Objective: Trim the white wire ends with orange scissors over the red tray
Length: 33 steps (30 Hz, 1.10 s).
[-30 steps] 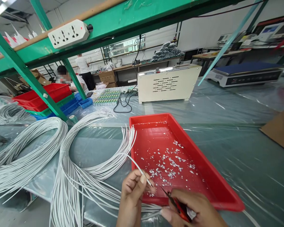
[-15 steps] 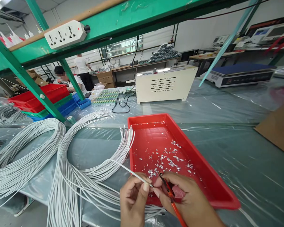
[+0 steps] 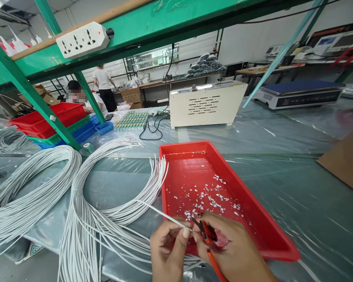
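My left hand (image 3: 170, 246) pinches a white cable (image 3: 161, 212) close to its end, between thumb and forefinger. Orange-handled cutting pliers (image 3: 207, 235) rest in my right hand (image 3: 235, 246), whose thumb and forefinger also meet at the cable tip. The tip itself is mostly hidden by my fingers. Both hands are over the near end of a red tray (image 3: 270, 231), which has many small silvery scraps (image 3: 214, 201) scattered on its floor. The cable runs back to a looped bundle of white cables (image 3: 82, 219) on the left.
Another coil of white cables (image 3: 26, 199) lies further left. Behind the tray stands a cream metal box (image 3: 206, 105), with a scale (image 3: 297, 94) to its right. Stacked bins (image 3: 50, 121) are at the left, near a seated person (image 3: 94, 103). A green shelf beam (image 3: 153, 27) crosses overhead.
The pliers have turned slightly in my right hand and their jaws now show more apart. Both hands stay together at the cable tip, shifted a little to the right.
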Motion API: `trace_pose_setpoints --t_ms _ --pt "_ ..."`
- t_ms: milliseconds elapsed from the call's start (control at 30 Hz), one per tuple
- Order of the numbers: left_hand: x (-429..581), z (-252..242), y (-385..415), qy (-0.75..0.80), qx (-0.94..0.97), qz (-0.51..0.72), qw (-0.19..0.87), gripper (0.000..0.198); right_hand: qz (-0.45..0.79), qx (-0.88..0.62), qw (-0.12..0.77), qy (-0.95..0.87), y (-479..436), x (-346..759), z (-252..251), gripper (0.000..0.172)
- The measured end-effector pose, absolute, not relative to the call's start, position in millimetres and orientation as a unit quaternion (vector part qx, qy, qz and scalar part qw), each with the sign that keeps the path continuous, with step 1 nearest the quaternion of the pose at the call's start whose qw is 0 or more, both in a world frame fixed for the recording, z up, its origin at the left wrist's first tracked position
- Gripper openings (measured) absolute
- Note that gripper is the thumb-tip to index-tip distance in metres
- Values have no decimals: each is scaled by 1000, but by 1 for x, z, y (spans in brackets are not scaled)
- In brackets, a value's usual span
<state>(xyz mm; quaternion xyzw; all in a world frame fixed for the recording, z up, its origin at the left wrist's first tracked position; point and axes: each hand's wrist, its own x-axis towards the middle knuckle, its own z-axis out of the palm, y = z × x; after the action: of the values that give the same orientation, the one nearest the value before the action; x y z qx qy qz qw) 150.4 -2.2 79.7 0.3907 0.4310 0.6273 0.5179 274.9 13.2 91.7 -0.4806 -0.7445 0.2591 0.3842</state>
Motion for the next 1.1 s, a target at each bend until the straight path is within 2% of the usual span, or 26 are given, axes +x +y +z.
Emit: trace_pose_setpoints --t_ms 400,533,733,933,1100 --pt "155 86 0 462 341 634 518 18 250 -464 393 -753 10 275 89 15" --pt "158 88 2 456 327 628 539 21 171 -431 420 -780 10 277 91 14" --pt "161 86 8 435 289 600 606 28 -26 -362 476 -801 9 272 91 22" --pt "158 77 12 420 245 585 649 26 -9 -348 442 -827 7 288 91 23" --pt "155 81 14 393 237 579 674 24 -83 -428 412 -800 26 311 98 20"
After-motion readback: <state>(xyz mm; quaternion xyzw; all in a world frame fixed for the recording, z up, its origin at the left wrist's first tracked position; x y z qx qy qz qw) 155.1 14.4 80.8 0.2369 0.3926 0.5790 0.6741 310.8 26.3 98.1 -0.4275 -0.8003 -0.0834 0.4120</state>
